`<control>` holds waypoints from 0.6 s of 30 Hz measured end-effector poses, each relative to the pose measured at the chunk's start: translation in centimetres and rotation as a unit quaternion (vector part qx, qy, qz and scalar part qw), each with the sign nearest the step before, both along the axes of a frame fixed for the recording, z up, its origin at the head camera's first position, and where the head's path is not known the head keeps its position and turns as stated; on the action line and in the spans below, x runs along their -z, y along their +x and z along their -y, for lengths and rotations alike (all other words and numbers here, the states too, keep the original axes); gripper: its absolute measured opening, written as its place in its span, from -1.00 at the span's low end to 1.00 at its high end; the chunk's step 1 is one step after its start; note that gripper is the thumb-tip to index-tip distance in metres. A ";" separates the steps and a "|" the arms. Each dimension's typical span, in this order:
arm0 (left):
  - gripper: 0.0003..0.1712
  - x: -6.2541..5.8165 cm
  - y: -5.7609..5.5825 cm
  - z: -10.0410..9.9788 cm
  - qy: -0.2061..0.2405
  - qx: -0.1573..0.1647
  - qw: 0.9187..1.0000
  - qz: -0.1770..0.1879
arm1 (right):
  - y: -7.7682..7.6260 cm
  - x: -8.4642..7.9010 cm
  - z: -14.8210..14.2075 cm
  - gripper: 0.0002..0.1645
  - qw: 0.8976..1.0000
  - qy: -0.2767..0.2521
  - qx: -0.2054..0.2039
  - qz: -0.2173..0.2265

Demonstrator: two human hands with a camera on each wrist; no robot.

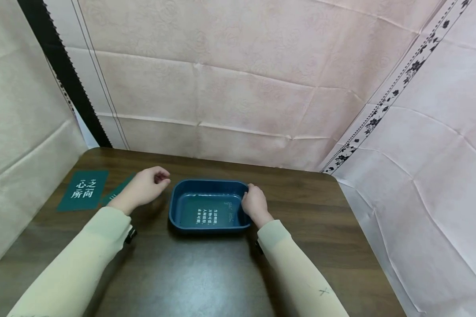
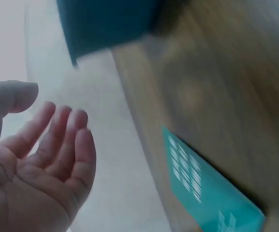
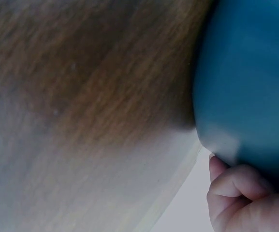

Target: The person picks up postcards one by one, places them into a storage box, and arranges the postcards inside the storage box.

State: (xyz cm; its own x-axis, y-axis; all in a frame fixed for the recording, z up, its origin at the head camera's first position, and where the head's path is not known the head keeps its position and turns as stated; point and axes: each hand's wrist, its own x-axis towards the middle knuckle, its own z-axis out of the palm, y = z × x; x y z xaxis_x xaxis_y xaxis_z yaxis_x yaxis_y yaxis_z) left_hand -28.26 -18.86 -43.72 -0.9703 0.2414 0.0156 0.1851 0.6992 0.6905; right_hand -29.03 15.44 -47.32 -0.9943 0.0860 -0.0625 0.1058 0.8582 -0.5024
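A dark blue rectangular tray [image 1: 210, 230] with rounded corners sits on the table. My right hand [image 1: 255, 203] grips its right rim; in the right wrist view, curled fingers [image 3: 241, 186] meet the edge of the blue tray [image 3: 248, 82]. Inside lies a teal card [image 1: 190, 210] with white characters. To the left of the tray, my left hand [image 1: 144, 187] hovers with loosely bent fingers and holds nothing. Its palm and bent fingers [image 2: 57, 140] show in the left wrist view. A second teal card [image 1: 117, 190] lies partly hidden behind the left hand.
Another teal card [image 1: 84, 190] with large white characters lies flat at the table's left. The brown wooden table [image 1: 174, 273] has rounded back corners. Pale patterned cloth [image 1: 222, 88] hangs behind it and along both sides.
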 end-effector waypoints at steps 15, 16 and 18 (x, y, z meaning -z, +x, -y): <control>0.31 3.4 1.3 7.5 -0.140 -0.168 0.973 0.078 | 0.1 0.0 0.0 -0.51 1.000 0.004 -0.002 -0.003; 0.31 3.5 1.4 7.6 -0.141 -0.170 0.972 0.081 | 0.1 -0.1 0.0 -0.51 1.000 0.003 -0.002 -0.003; 0.33 3.7 1.5 7.9 -0.142 -0.172 0.971 0.086 | 0.1 -0.1 0.0 -0.51 1.000 0.001 -0.002 -0.002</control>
State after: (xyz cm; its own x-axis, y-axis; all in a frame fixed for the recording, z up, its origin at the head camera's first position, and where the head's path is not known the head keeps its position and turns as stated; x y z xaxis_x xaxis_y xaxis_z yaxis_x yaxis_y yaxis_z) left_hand -26.81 -26.73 -47.38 -0.9767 -0.1268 -0.1733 -0.1941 0.8663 0.4602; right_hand -28.91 15.48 -47.25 -0.9949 0.0820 -0.0580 0.1000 0.8600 -0.5003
